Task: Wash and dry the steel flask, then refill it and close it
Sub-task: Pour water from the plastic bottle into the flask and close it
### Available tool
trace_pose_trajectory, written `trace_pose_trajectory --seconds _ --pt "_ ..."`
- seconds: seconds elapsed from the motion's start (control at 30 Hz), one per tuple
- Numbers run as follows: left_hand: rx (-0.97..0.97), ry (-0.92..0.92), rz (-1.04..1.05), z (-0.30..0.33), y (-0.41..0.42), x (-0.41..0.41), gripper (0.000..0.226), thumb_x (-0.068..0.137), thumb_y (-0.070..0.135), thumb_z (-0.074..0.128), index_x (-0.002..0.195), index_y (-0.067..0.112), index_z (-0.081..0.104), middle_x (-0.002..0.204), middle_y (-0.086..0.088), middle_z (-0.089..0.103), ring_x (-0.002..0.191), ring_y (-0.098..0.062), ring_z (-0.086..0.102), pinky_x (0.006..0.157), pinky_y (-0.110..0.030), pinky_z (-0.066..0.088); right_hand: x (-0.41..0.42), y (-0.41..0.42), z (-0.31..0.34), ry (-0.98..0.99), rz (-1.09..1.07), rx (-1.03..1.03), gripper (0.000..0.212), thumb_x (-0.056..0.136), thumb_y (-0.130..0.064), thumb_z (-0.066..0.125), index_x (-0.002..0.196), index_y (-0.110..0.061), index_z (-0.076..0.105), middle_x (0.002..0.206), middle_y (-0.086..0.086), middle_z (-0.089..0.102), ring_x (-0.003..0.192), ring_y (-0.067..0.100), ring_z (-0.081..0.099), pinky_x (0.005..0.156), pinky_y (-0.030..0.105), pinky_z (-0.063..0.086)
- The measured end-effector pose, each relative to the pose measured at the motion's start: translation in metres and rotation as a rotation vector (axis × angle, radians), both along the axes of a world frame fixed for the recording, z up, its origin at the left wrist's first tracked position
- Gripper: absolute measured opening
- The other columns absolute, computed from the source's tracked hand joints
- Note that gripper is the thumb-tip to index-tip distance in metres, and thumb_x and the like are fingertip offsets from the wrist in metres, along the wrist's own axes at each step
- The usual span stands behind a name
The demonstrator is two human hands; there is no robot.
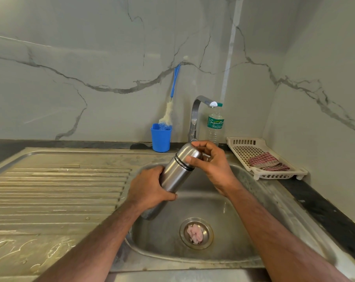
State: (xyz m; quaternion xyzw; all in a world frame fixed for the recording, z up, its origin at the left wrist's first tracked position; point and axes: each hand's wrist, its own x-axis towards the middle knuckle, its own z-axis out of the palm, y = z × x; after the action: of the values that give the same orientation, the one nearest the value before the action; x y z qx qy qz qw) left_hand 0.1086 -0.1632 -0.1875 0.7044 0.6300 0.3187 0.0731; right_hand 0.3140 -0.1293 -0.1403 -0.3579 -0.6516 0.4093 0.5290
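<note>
Hands (150,188) (210,159) grip capped flask (177,169) over sink (243,200); cup (161,139) holds brush (168,115); drain seemingly holds rag (195,234).

Head cam, down over sink (243,180)

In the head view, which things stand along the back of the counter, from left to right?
Blue cup with the bottle brush standing in it → tap → plastic water bottle → white tray holding a checked cloth.
</note>
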Motion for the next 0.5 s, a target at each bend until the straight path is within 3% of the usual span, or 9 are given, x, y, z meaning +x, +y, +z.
trace_pose_trajectory --seconds 0.23,0.5 --pt "0.002 0.002 -0.006 -0.0007 0.0002 0.0005 0.092 0.057 0.051 0.093 0.136 0.026 0.055 0.121 0.007 0.065 0.094 -0.005 0.058 0.079 -0.02 0.049 0.0015 -0.0003 -0.0004 0.025 0.069 0.01 0.047 0.081 -0.01 0.082 0.124 -0.023 0.067 0.128 0.004 0.063 0.114 0.02 0.063 0.086 0.029 0.057" --pt "0.003 -0.014 0.0 0.0002 0.0002 -0.001 0.093 0.058 0.051 0.093 0.138 0.024 0.054 0.119 0.006 0.065 0.092 -0.005 0.058 0.074 -0.017 0.044 -0.0055 0.0001 -0.0036 0.026 -0.006 0.028 0.042 0.075 -0.017 0.088 0.111 -0.024 0.068 0.12 -0.005 0.065 0.111 0.015 0.063 0.093 0.039 0.059"
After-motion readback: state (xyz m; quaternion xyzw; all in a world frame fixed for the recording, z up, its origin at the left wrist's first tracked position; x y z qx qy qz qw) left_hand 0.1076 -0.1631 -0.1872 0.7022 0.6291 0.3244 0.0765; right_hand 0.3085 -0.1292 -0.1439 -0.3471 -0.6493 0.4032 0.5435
